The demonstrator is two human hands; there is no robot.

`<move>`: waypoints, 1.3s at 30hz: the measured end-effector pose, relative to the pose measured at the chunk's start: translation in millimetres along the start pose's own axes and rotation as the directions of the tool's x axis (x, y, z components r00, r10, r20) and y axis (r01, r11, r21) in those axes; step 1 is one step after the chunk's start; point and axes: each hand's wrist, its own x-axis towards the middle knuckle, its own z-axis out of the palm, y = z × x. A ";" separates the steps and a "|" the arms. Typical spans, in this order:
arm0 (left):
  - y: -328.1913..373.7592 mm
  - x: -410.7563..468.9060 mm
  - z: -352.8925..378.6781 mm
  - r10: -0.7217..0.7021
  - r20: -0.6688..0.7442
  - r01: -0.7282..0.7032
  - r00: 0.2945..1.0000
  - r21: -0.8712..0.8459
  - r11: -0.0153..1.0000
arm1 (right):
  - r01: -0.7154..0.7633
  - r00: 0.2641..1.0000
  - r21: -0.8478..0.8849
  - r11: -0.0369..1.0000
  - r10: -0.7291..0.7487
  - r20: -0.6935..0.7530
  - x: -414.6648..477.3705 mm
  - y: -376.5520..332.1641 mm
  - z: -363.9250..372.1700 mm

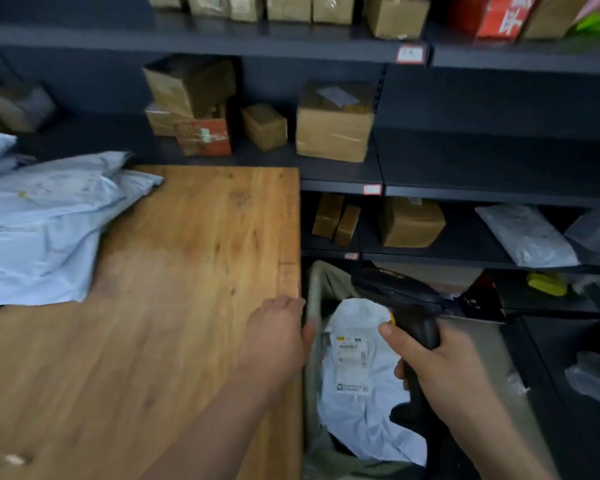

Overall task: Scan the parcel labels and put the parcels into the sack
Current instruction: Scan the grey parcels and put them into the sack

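A white poly-bag parcel (pixel 357 382) with a printed label lies inside the open grey-green sack (pixel 314 292) beside the table's right edge. My left hand (pixel 278 336) is at that edge, its fingers curled round the sack's rim. My right hand (pixel 437 368) grips the handle of a black barcode scanner (pixel 400 296), held above the sack with its head pointing up-left. A pile of pale blue poly-bag parcels (pixel 42 226) lies on the wooden table (pixel 187 271) at the far left.
Dark metal shelves (pixel 340 174) behind and to the right hold cardboard boxes (pixel 333 129) and grey poly bags (pixel 527 237). A yellow item (pixel 546 284) and dark objects lie on the low shelf at right.
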 end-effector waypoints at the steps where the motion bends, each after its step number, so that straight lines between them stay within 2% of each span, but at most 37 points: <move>1: -17.8 -3.6 -20.2 -0.023 -0.032 0.024 0.999 0.023 0.999 | 0.024 0.999 -0.013 1.000 -0.023 0.029 -6.9 -13.5 12.9; 4: -80.0 -16.6 -70.5 -0.097 -0.098 0.105 0.990 0.081 0.991 | 0.078 0.991 -0.040 0.996 -0.073 0.111 -28.2 -53.3 62.4; 8: -179.1 -30.7 -122.5 -0.210 -0.163 0.223 0.964 0.069 0.972 | 0.138 0.974 -0.069 0.988 -0.123 0.189 -56.5 -101.5 142.3; 12: -291.8 -32.5 -152.7 -0.333 -0.133 0.347 0.933 0.101 0.932 | 0.137 0.969 -0.095 0.986 -0.114 0.218 -74.4 -136.9 217.4; 17: -401.4 -8.0 -167.1 -0.373 -0.104 0.384 0.922 0.122 0.915 | 0.109 0.978 -0.100 0.989 -0.089 0.191 -84.5 -164.0 286.4; 20: -441.9 21.7 -169.9 -0.336 -0.078 0.345 0.939 0.181 0.921 | 0.081 0.982 -0.119 0.990 -0.059 0.178 -84.3 -171.6 313.0; 26: -483.4 73.8 -163.2 -0.295 -0.084 0.306 0.952 0.316 0.898 | 0.057 0.989 -0.141 0.988 -0.037 0.141 -69.0 -179.1 346.0; 31: -488.2 99.1 -154.0 -0.234 -0.107 0.254 0.966 0.253 0.934 | 0.020 0.994 -0.139 0.990 -0.005 0.111 -58.3 -180.0 354.8; 34: -479.8 106.6 -162.9 -0.218 -0.021 0.209 0.976 0.392 0.896 | 0.009 0.995 -0.144 0.990 0.006 0.100 -56.5 -178.7 352.6; 36: -473.2 110.1 -171.3 -0.185 0.002 0.164 0.983 0.447 0.879 | 0.002 0.996 -0.140 0.990 0.011 0.091 -56.5 -178.2 348.9; 39: -461.8 104.7 -168.5 -0.061 -0.005 0.059 0.998 0.383 0.922 | -0.008 0.997 -0.145 0.989 0.019 0.075 -59.4 -177.7 338.7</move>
